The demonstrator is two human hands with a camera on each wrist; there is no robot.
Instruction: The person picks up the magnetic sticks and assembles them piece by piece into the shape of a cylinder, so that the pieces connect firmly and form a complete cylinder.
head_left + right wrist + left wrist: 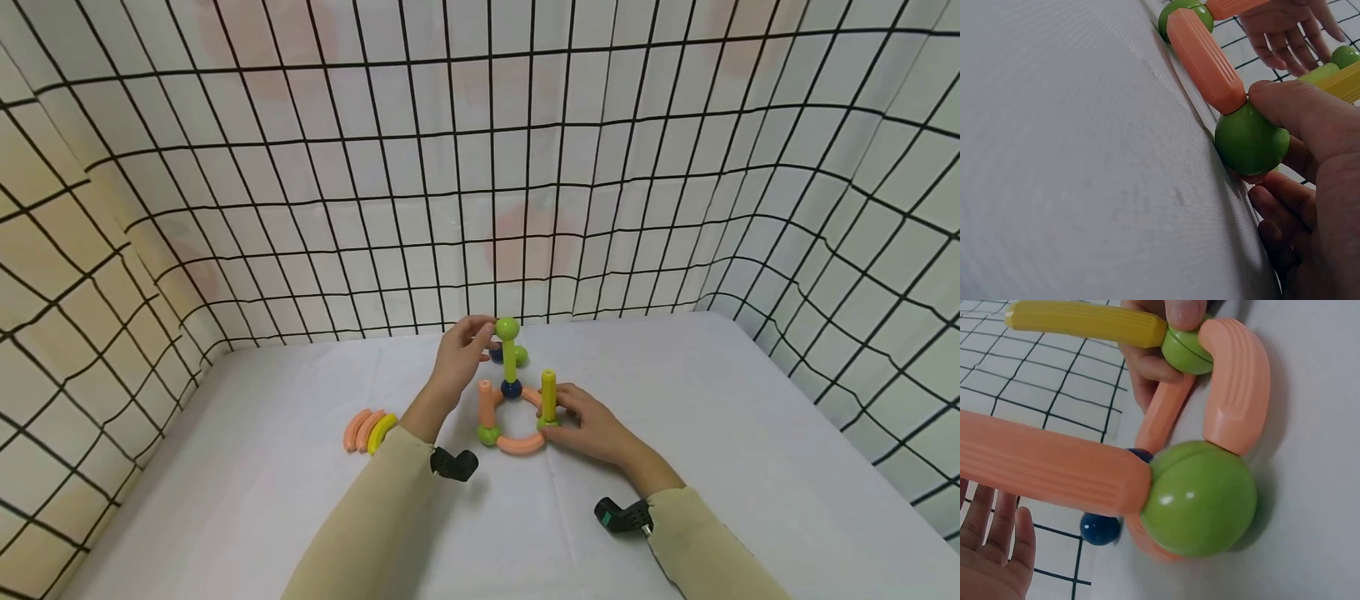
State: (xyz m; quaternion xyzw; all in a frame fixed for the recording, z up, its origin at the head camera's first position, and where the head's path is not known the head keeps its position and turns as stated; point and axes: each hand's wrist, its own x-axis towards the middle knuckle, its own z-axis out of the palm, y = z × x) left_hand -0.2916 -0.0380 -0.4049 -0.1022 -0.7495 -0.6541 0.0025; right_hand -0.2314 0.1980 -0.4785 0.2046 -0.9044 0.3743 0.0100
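Observation:
A ring of curved salmon rods (521, 446) joined by balls lies on the table. From its back navy ball (511, 389) rises a light green rod (509, 362) topped by a green ball (507, 328). My left hand (459, 354) is beside that top ball, fingers loosely extended and holding nothing. With thumb and fingers, my right hand (596, 429) pinches the ring's right green ball (1252, 139); an upright yellow rod (549, 396) stands on it. Another upright salmon rod (487, 404) stands on the left green ball (1200, 499).
Two loose curved salmon rods (357, 430) and a yellow curved rod (382, 434) lie to the left. Behind the ring sit a navy ball (496, 355) and a green ball (521, 356). A black grid on white cloth (540, 150) walls the table's back and sides.

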